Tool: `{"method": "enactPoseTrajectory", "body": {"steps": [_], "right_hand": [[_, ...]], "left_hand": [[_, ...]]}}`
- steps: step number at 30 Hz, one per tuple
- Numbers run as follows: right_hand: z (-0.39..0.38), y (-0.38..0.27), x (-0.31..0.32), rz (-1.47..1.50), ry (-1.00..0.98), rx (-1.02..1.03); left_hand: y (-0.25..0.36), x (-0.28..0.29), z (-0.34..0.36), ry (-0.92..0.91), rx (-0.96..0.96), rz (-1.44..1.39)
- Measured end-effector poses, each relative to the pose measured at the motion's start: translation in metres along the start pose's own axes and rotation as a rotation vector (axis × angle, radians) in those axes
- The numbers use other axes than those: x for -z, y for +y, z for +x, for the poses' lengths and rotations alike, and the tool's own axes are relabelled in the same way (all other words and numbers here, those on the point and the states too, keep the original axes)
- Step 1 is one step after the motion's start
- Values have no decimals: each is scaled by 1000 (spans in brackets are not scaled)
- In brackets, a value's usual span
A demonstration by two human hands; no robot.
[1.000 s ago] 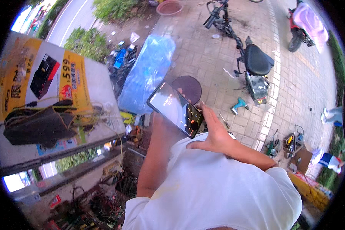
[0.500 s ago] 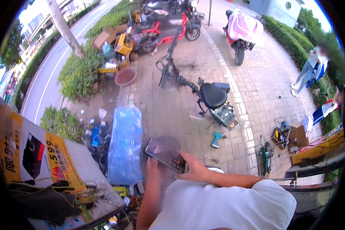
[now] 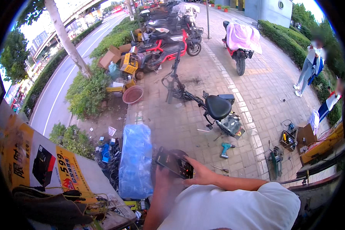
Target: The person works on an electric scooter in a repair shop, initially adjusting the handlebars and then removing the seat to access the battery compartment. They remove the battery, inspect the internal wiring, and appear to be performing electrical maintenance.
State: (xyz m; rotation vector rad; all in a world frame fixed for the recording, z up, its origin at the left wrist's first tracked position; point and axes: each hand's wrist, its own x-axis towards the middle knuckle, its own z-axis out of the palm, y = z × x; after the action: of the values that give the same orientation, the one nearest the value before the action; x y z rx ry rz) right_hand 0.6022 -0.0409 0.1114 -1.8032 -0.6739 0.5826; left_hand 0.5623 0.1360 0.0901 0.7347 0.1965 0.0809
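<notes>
A dark smartphone (image 3: 174, 163) lies across both of my hands in front of my body, its screen lit in part. My left hand (image 3: 164, 177) supports it at the lower left edge, somewhat blurred. My right hand (image 3: 198, 172) is closed on its right end, fingers along the far side and thumb by the screen. Just beyond the phone, a stripped electric bike (image 3: 219, 107) with a black seat stands on the paving. A teal cordless drill (image 3: 226, 150) and a screwdriver (image 3: 220, 169) lie to the right of my hands.
A long blue plastic-wrapped bundle (image 3: 135, 161) lies left of me, beside a sign-covered cabinet (image 3: 46, 165). Rightward are an open toolbox (image 3: 288, 139) and a cardboard box (image 3: 306, 138). Parked scooters (image 3: 168, 46) and a pink tub (image 3: 133, 94) are farther off. Two people (image 3: 311, 65) are at the far right.
My view has shifted, so the surroundings appear lower and mostly farther right, with more of the far street showing. The smartphone stays in both hands.
</notes>
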Motion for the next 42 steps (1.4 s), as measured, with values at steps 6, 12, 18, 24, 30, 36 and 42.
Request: {"method": "enactPoseTrajectory", "body": {"steps": [6,12,18,24,30,36,42], "right_hand": [[-3,-2,-1,91,-25,-12],[-10,12,8,19,-7,-30],[-10,8,9,-32,-5,-15],[-17,10,5,-46,3,-6],[-23,24,11,-13,0,-126],[-24,26,13,-15,-64,-249],[-26,31,15,-8,-53,-232]], "left_hand": [[-2,6,-8,50,18,32],[-9,0,-7,26,10,191],[-25,31,-3,-51,-38,78],[-32,62,1,-30,-43,147],[-33,14,-1,-16,1,117],[-48,46,6,-17,-11,300],[-70,91,13,12,-90,512]]}}
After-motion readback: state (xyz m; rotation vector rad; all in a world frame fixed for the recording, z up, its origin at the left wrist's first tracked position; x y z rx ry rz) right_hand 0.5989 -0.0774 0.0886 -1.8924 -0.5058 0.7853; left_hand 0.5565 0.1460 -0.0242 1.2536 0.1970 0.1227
